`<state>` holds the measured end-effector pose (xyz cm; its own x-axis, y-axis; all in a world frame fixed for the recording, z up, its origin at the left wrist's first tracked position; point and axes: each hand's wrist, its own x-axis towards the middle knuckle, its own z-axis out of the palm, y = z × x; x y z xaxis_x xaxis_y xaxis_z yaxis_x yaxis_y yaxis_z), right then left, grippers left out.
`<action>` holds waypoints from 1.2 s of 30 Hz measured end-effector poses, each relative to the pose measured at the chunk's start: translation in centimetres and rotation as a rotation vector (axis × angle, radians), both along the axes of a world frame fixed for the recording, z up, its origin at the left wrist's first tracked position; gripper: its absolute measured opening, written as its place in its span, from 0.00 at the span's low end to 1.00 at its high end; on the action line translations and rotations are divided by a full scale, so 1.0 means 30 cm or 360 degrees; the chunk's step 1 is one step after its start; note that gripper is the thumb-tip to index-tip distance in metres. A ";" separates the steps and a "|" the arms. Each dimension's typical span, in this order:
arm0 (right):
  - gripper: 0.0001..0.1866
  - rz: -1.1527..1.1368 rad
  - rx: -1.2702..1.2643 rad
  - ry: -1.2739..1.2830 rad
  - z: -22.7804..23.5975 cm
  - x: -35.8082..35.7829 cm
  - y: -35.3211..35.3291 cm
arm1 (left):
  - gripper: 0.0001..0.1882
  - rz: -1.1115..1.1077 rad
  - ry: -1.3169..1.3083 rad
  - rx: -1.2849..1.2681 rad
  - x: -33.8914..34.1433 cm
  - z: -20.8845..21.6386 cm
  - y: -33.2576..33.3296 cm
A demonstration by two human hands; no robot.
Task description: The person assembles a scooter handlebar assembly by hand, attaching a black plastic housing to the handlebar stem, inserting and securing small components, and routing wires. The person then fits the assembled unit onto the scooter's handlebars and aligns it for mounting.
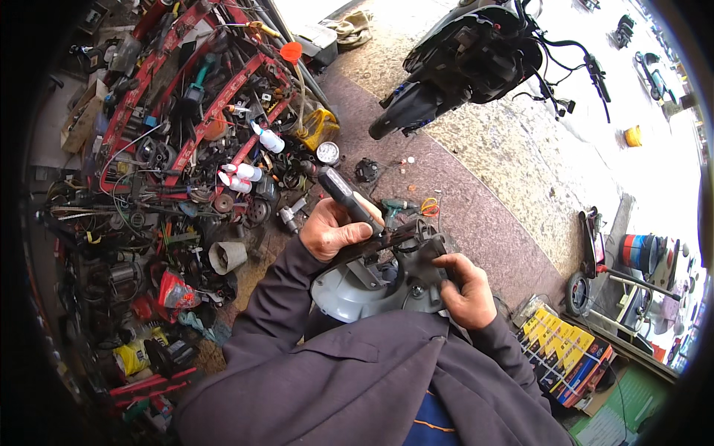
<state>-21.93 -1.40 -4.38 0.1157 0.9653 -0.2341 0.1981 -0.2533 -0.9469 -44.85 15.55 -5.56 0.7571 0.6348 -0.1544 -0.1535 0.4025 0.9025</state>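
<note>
A black hand-held tool [346, 195] with a long, thick handle is wrapped in the fingers of my left hand [332, 232]. Its lower end points down at the dark rim of a grey plastic vehicle part [349, 291], though whether it touches cannot be told. This part rests at my lap, with a curved grey shell on its left and a darker bracket with a bolt on its right. My right hand [470, 293] is closed on the bracket's right edge, thumb and fingers bent; some fingertips are hidden.
Tools and parts crowd the left, among red metal frames [223, 104], white bottles [242, 175] and a yellow jug [320, 128]. A green power drill [396, 206] lies beyond my hands. A partly stripped motor scooter [476, 56] stands ahead. Yellow boxes [559, 346] sit at right.
</note>
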 end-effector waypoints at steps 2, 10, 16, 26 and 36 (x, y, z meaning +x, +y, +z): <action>0.18 -0.0008 -0.0013 -0.0029 0.002 -0.003 0.002 | 0.17 0.0010 -0.0069 -0.0068 -0.001 0.007 -0.005; 0.18 -0.0043 -0.0054 -0.0111 -0.005 -0.025 0.005 | 0.15 0.0056 0.0003 -0.0073 -0.022 0.017 -0.004; 0.17 -0.0064 -0.0010 -0.0166 -0.006 -0.046 0.009 | 0.13 0.0112 -0.0048 -0.0115 -0.031 0.029 -0.013; 0.17 -0.0049 -0.0031 -0.0191 -0.009 -0.071 0.025 | 0.13 0.0087 0.0024 -0.0144 -0.056 0.063 0.001; 0.19 -0.0096 -0.0069 -0.0080 -0.052 -0.086 0.001 | 0.12 0.0139 0.0050 -0.0206 -0.062 0.040 -0.036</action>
<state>-24.51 -1.37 -5.94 0.1863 0.9453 -0.2679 0.2284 -0.3069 -0.9239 -46.69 14.47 -4.36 0.6935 0.6713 -0.2616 -0.1657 0.5020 0.8488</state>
